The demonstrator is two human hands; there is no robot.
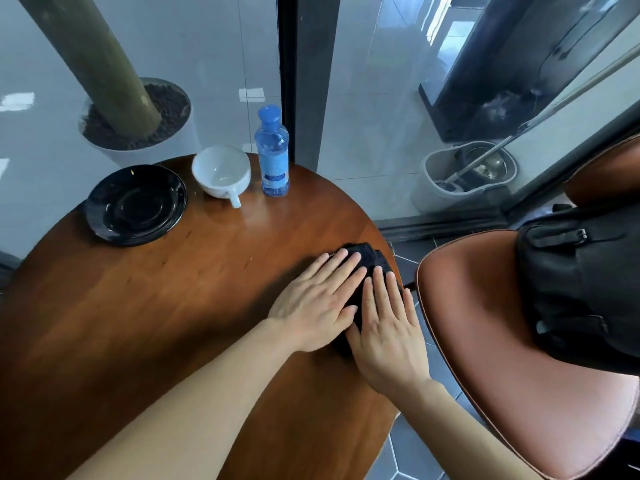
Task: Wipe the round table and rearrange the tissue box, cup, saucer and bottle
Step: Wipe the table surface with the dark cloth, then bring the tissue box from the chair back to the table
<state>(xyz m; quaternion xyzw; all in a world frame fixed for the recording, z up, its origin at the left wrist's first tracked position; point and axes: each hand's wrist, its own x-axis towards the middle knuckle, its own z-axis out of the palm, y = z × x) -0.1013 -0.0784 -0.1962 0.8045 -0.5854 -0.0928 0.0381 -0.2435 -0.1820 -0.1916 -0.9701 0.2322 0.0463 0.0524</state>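
Note:
A round brown wooden table [173, 299] fills the lower left. Near its right edge lies a folded black cloth [367, 258]. My left hand [315, 299] and my right hand [388, 327] both press flat on the cloth, fingers stretched out and side by side. At the far edge of the table stand a black saucer [136, 204], a white cup [221, 174] with its handle toward me, and a clear bottle [272, 154] with a blue cap. No tissue box is in view.
A brown leather chair [502, 341] stands just right of the table with a black bag [581, 285] on it. Behind glass are a potted trunk [138, 116] and a mop bucket [464, 174]. A dark window post [304, 74] rises behind the bottle.

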